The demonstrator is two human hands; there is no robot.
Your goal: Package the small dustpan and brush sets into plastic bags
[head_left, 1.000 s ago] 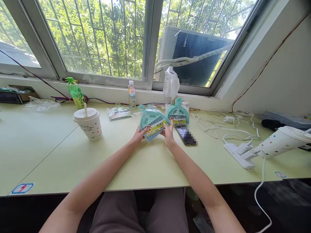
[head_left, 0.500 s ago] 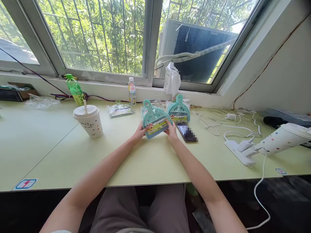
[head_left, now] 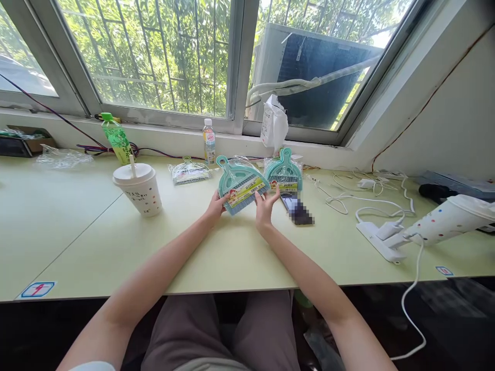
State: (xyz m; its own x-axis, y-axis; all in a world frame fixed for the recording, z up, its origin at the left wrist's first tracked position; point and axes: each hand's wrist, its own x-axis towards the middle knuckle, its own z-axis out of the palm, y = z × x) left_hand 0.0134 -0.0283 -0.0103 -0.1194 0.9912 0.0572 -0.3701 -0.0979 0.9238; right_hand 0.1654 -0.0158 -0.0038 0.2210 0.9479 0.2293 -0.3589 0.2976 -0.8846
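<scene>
A teal mini dustpan and brush set [head_left: 238, 184] in clear wrapping with a coloured label is held up over the pale green table [head_left: 240, 252], its handle tilted to the far left. My left hand [head_left: 215, 206] grips its lower left corner. My right hand [head_left: 265, 206] pinches its lower right edge with the fingers. A second wrapped teal set [head_left: 284, 175] lies just behind to the right. A third wrapped packet [head_left: 189, 173] lies flat further left.
A phone [head_left: 297, 210] lies right of my right hand. A paper cup with straw [head_left: 138, 189] stands at left, a green bottle [head_left: 116, 138] and a small bottle [head_left: 209, 140] near the sill. A white power strip [head_left: 381, 238], cables [head_left: 348, 198] and a tipped dotted cup [head_left: 448, 222] are at right.
The dustpan set has turned in my hands, its handle swinging further to the left, and my right hand has shifted slightly left along its lower edge.
</scene>
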